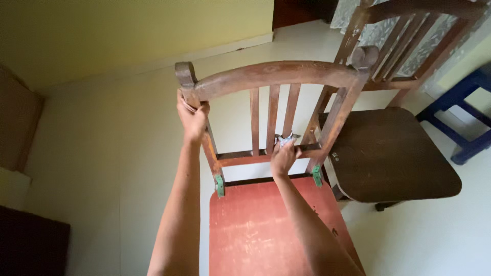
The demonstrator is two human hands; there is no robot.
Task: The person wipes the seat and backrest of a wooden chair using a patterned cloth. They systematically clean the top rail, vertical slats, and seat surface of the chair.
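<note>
hands [238, 135] on chair back [271, 74], floor [123, 143] around

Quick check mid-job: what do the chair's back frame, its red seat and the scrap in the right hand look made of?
Chair back: looks like wood, dark brown finish worn patchy, grain and pale rubbed spots showing. Red seat: a flat panel, probably painted wood or board; matte, scuffed, with whitish scratches. Scrap under the right hand: crumpled, greyish; maybe sandpaper or cloth, too small to tell. The left hand grips the back's post.

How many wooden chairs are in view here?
2. One with a red seat is nearest, its back gripped by the left hand and touched by the right hand. One with a dark seat stands behind it to the right. Others may lie outside the frame.
</note>
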